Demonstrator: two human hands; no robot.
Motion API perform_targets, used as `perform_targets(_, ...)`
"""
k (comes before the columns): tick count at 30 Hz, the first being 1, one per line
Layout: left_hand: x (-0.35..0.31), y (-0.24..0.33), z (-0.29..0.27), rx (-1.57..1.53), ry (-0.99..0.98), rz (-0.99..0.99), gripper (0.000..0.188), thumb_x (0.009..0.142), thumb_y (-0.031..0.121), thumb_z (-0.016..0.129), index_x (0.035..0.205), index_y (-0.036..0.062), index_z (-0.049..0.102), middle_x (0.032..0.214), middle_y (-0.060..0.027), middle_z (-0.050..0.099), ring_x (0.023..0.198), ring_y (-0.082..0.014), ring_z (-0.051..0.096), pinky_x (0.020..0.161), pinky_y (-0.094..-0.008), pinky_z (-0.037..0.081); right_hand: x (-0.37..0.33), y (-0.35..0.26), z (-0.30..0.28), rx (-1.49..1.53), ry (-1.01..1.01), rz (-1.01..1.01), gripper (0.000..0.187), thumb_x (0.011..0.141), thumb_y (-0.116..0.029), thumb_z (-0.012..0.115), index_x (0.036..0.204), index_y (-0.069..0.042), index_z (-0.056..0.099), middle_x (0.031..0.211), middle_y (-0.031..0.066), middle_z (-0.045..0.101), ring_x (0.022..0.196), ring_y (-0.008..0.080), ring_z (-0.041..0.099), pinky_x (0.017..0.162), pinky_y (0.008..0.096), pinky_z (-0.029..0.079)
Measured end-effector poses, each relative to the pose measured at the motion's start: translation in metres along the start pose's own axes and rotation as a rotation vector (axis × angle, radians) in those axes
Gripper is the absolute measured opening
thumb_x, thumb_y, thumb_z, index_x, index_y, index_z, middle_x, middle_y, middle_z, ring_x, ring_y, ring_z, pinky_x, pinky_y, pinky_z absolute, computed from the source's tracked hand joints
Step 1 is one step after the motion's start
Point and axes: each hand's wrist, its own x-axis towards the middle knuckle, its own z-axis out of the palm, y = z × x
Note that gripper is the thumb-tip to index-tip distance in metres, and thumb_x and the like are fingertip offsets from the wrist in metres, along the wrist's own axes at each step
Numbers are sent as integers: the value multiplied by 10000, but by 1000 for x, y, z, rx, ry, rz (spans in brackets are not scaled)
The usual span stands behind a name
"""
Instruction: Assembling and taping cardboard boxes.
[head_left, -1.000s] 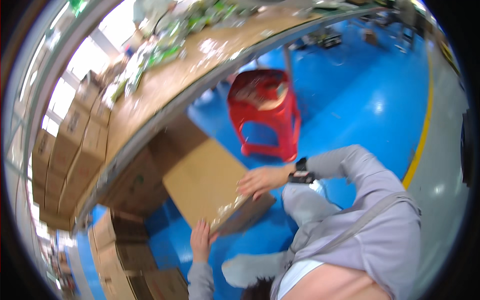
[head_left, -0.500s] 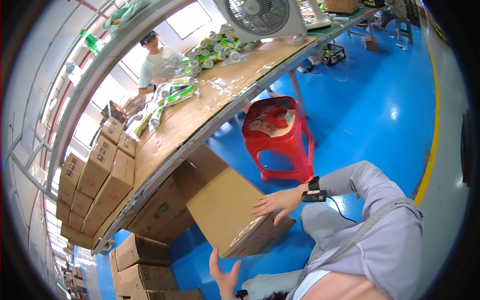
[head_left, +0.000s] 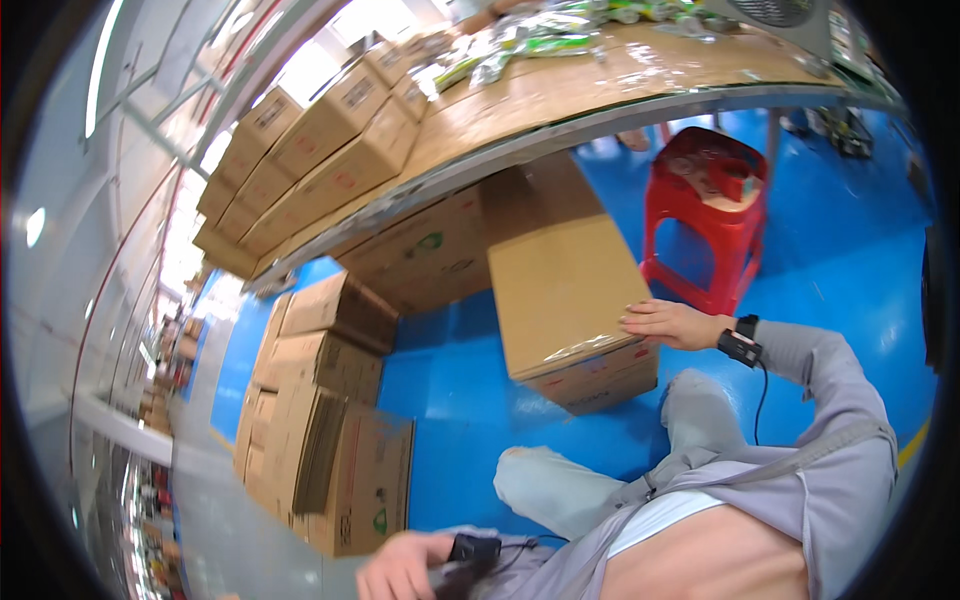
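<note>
A closed brown cardboard box (head_left: 565, 290) stands on the blue floor before my knees, a strip of clear shiny tape along its near top edge. My right hand (head_left: 675, 323) rests on the right edge of its top, fingers stretched out and nearly flat. Low at the bottom edge, my left hand (head_left: 400, 566) is away from that box, nearest to a carton with flat cardboard leaning on it (head_left: 368, 485). Its fingers are smeared by motion and partly cut off. A dark blurred shape lies beside it, too unclear to name.
A red plastic stool (head_left: 705, 215) stands right of the box. Above runs a long workbench (head_left: 640, 75) with stacked cartons (head_left: 330, 150) and green-and-white wrapped items (head_left: 545, 40). More cartons (head_left: 320, 345) are stacked on the floor at left; a large carton (head_left: 420, 250) sits under the bench.
My view has swung left and down. The left hand has moved away from the box's near corner, down to the bottom edge. My right hand stays on the box top.
</note>
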Motion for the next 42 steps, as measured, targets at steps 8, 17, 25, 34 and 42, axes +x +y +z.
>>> perform_targets(8, -262, -49, -60, 1052, 1845, -907, 421, 927, 405, 497, 1220, 102, 499, 1177, -42, 559, 1088, -163, 507, 874, -338, 383, -4, -33, 16, -30, 406, 316, 629, 801, -230, 645, 1351, -44, 401, 1482, 232, 187, 1385, 397, 140, 1118, 470, 120)
perform_targets(17, -273, -154, -36, 1205, 1793, -976, 411, 939, 328, 504, 1172, -9, 540, 1128, -106, 590, 1044, -167, 516, 895, -288, 390, 30, -13, 37, 555, 689, 1019, 576, 886, -331, 575, 1344, -21, 416, 1248, 193, 552, 1181, 268, 520, 983, 316, 380)
perform_targets(25, -155, -130, -44, 1506, 1513, -676, 346, 901, 171, 425, 1109, -55, 583, 1064, -148, 621, 977, -229, 573, 850, -342, 437, -6, -97, 59, 1198, 1001, 847, 421, 950, -202, 504, 1317, -6, 446, 1252, 92, 543, 1139, 138, 487, 956, 264, 376)
perform_targets(34, -71, -189, -48, 2017, 694, -1085, 246, 830, 182, 606, 980, -10, 636, 856, -136, 630, 773, -273, 558, 718, -357, 440, -45, -136, 97, 1662, 1217, 1027, 365, 977, -248, 404, 1268, -40, 478, 1180, 66, 569, 1086, 162, 527, 905, 300, 415)
perform_targets(42, -71, -218, -29, 1967, 431, -1087, 158, 853, 194, 617, 839, 43, 661, 792, -81, 646, 679, -261, 569, 671, -363, 429, -89, -156, 151, 1961, 1102, 1265, 374, 982, -278, 360, 1219, -17, 487, 1202, 124, 554, 1144, 256, 506, 960, 390, 415)
